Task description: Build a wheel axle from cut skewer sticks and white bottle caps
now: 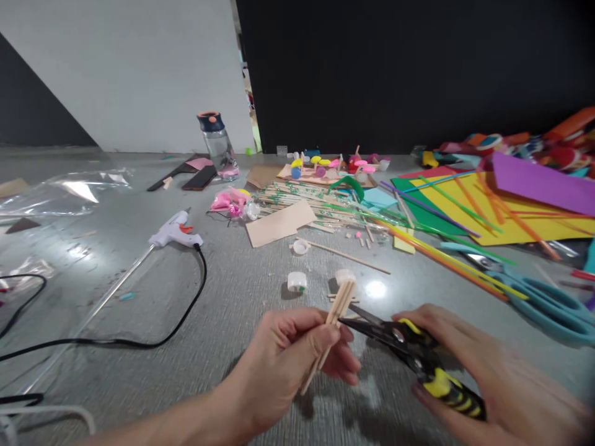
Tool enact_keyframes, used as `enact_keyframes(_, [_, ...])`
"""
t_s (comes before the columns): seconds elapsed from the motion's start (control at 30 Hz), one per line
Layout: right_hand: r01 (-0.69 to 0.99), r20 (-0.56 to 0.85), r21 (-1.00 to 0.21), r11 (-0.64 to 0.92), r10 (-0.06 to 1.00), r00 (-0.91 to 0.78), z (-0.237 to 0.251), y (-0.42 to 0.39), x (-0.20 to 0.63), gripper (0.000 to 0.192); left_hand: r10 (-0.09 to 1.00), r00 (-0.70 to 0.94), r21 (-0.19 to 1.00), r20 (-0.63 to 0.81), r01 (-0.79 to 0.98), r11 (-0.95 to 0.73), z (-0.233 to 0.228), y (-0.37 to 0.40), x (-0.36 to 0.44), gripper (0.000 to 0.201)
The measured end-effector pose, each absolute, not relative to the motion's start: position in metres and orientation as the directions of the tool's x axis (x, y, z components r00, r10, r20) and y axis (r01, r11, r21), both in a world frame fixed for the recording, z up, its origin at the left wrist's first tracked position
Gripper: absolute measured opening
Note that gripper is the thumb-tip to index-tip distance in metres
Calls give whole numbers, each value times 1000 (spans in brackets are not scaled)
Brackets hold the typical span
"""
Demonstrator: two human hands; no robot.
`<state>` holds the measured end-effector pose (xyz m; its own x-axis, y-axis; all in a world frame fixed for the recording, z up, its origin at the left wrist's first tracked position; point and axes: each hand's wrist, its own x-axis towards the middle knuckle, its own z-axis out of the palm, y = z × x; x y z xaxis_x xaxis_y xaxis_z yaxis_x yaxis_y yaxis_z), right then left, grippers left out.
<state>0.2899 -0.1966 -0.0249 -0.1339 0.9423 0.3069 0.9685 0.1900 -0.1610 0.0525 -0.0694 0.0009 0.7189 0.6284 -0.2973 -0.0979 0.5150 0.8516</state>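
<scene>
1. My left hand (pixel 297 356) pinched a bundle of sticks (pixel 338 310), tilted up to the right.
2. My right hand (pixel 465 365) was closed on the cutters (pixel 409 347), blade tips touching the sticks mid-length.
3. I judged I was at the cutting step; next called for squeezing squarely across.
4. Two white caps (pixel 296 282) lay just beyond, a glue gun (pixel 174 232) farther left.

Glue gun (pixel 175 233), water bottle (pixel 218 144), teal scissors (pixel 548 301) (near coloured foam sheets (pixel 520 214)).

One glue gun (pixel 175 233), one water bottle (pixel 217 144), two white caps (pixel 297 282), one teal scissors (pixel 543 301)
</scene>
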Motion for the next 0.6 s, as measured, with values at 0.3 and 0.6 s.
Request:
enact_keyframes(0.3, [952,346,-30,305,896,-276,-8,-184,270,54,621,724,899,-300,-4,439,-5,-72,55,18])
enact_keyframes(0.6, [952,378,-31,305,885,-271,-2,-174,257,37,641,712,904,-286,-20,426,-3,-67,56,21])
